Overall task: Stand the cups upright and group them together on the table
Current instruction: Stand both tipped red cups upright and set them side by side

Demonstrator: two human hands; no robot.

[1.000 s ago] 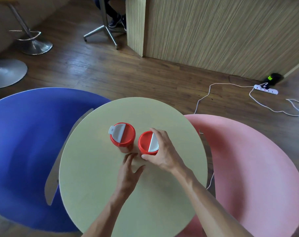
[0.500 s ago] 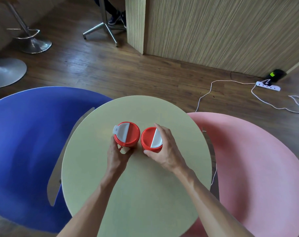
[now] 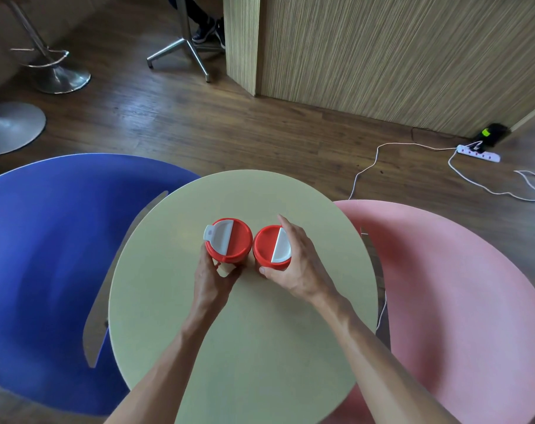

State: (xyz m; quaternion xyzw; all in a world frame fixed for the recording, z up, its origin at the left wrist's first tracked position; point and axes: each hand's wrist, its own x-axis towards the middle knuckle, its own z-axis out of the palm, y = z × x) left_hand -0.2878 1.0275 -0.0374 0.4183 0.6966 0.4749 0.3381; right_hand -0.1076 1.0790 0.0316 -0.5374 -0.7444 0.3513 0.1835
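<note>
Two cups with red-and-white lids stand upright side by side near the middle of the round pale-green table point(image 3: 260, 347). The left cup point(image 3: 229, 240) has its white flap toward the left; my left hand point(image 3: 212, 278) wraps around its body from the near side. The right cup point(image 3: 270, 249) almost touches the left one; my right hand point(image 3: 296, 264) holds it from the right, fingers along its lid edge and thumb on the near side. The cup bodies are mostly hidden under the lids and my hands.
A blue chair point(image 3: 46, 255) sits against the table's left side and a pink chair point(image 3: 459, 301) against its right. Beyond are a wooden floor, a wood-panelled counter point(image 3: 382, 50), stool bases point(image 3: 12, 127), and a white power strip point(image 3: 478, 153) with trailing cable.
My left hand moved from the bare table up onto the left cup and closed around it. The left cup shifted right, closing the gap to the right cup. My right hand kept its hold.
</note>
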